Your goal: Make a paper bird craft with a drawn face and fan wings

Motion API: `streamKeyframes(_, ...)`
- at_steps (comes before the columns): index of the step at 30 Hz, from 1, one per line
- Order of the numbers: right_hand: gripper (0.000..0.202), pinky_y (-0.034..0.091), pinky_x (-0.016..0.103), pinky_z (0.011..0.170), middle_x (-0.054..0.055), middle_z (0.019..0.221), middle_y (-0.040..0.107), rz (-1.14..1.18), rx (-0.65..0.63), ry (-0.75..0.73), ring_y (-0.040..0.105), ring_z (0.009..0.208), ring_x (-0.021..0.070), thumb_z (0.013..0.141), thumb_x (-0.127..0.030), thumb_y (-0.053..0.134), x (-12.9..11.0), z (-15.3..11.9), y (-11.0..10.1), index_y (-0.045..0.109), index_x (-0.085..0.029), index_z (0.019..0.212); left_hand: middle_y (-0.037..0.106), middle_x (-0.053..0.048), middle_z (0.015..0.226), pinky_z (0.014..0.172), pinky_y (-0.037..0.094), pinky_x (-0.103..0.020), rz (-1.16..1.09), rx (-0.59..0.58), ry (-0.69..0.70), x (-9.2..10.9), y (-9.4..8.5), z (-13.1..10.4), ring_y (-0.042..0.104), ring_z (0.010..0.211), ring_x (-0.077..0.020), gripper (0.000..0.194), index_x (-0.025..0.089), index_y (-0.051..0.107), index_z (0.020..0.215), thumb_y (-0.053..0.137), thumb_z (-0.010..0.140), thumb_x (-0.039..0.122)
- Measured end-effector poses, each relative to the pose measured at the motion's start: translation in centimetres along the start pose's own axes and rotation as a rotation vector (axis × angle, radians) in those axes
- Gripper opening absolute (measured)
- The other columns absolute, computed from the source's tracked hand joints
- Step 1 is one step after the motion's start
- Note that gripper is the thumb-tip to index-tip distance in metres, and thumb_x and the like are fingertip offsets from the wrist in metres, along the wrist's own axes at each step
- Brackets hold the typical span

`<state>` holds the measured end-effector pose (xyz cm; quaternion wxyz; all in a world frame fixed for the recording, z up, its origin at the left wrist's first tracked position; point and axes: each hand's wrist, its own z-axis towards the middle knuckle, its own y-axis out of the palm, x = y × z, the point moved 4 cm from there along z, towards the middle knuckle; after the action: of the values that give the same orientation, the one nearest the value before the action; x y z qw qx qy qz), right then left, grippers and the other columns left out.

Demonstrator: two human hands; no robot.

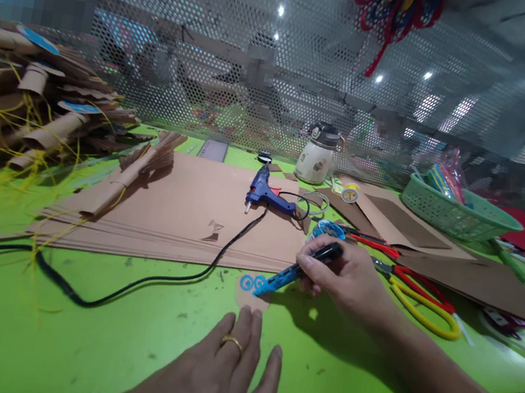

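Observation:
My right hand (343, 275) is closed around a blue marker (290, 274) with a black end. Its tip rests on a small round brown paper piece (252, 298), where two blue ringed circles are drawn side by side. My left hand (227, 366), wearing a gold ring, lies with fingers stretched out, their tips at the paper's lower edge. Just beyond the right hand is a blue-patterned round item (326, 229), partly covered. A stack of brown paper sheets (179, 209) lies behind the small piece, with a blue glue gun (267, 194) on top.
Rolled brown paper bundles with yellow strings (44, 110) pile up at left. A black cord (150, 282) crosses the green table (114, 346). Scissors (422, 299) with red and yellow handles lie at right. A white bottle (318, 155) and green basket (462, 215) stand farther back.

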<state>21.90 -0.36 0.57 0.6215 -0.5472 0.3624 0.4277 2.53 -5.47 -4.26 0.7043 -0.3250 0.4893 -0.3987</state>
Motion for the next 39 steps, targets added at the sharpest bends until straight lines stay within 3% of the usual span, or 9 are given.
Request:
streamKeyframes(7,0.017,0.045,0.021,0.047,-0.002,0.054,0.062,-0.006,-0.003,-0.012,0.055,0.046,0.0097,0.085,-0.031,0.064,0.0,-0.1,0.0,0.059,-0.017,0.077,0.065,-0.025,0.120,0.086,0.055,-0.050,-0.068,0.072,-0.093,-0.5,-0.2,-0.1,0.064,0.112,-0.0385,0.035,0.009,0.052,0.125,0.043,0.098,0.028)
streamKeyframes(12,0.017,0.045,0.022,0.048,-0.002,0.055,0.062,-0.010,-0.008,-0.012,0.055,0.046,0.0097,0.086,-0.031,0.063,0.1,-0.1,0.0,0.059,-0.017,0.077,0.068,-0.025,0.113,0.077,0.058,-0.048,-0.056,0.107,-0.089,-0.6,-0.3,0.0,0.069,0.101,-0.0379,0.032,0.008,0.053,0.122,0.043,0.095,0.021)
streamKeyframes(18,0.019,0.044,0.022,0.047,-0.002,0.053,0.062,0.027,0.025,-0.005,0.053,0.045,0.0095,0.085,-0.033,0.066,0.2,-0.1,0.0,0.060,-0.016,0.077,0.069,-0.025,0.110,0.079,0.058,-0.044,-0.030,0.134,-0.085,-0.5,-0.6,-0.1,0.069,0.102,-0.0358,0.030,0.007,0.054,0.119,0.043,0.093,0.017)
streamKeyframes(24,0.017,0.041,0.021,0.044,-0.003,0.052,0.062,0.240,0.289,-0.074,0.054,0.046,0.0104,0.082,-0.033,0.071,0.9,-0.2,-1.8,0.062,-0.018,0.079,0.069,-0.025,0.110,0.082,0.058,-0.045,0.005,0.092,-0.058,-0.4,-0.8,-0.1,0.068,0.103,-0.0354,0.031,0.006,0.054,0.120,0.043,0.093,0.017)
streamKeyframes(30,0.016,0.038,0.020,0.041,-0.003,0.052,0.060,0.365,0.418,-0.096,0.052,0.043,0.0096,0.074,-0.029,0.075,-0.1,-0.3,-2.8,0.063,-0.018,0.073,0.069,-0.026,0.111,0.083,0.058,-0.046,0.015,0.062,-0.025,-0.5,-1.0,-0.1,0.068,0.104,-0.0352,0.033,0.005,0.053,0.121,0.040,0.092,0.015)
streamKeyframes(36,0.011,0.037,0.021,0.039,-0.006,0.048,0.056,0.344,0.863,-0.359,0.048,0.039,0.0090,0.070,-0.024,0.071,-1.4,0.1,-7.4,0.061,-0.019,0.068,0.069,-0.027,0.109,0.082,0.058,-0.046,0.033,0.063,-0.026,-0.5,-0.8,0.0,0.068,0.103,-0.0362,0.033,0.005,0.052,0.120,0.042,0.090,0.012)
streamKeyframes(39,0.010,0.038,0.023,0.040,-0.006,0.046,0.053,0.206,0.970,-0.359,0.047,0.040,0.0105,0.071,-0.023,0.069,-0.8,0.6,-9.4,0.061,-0.020,0.068,0.068,-0.029,0.110,0.083,0.057,-0.048,0.040,0.046,-0.032,-0.4,-0.6,0.0,0.068,0.104,-0.0379,0.033,0.004,0.051,0.122,0.043,0.091,0.014)
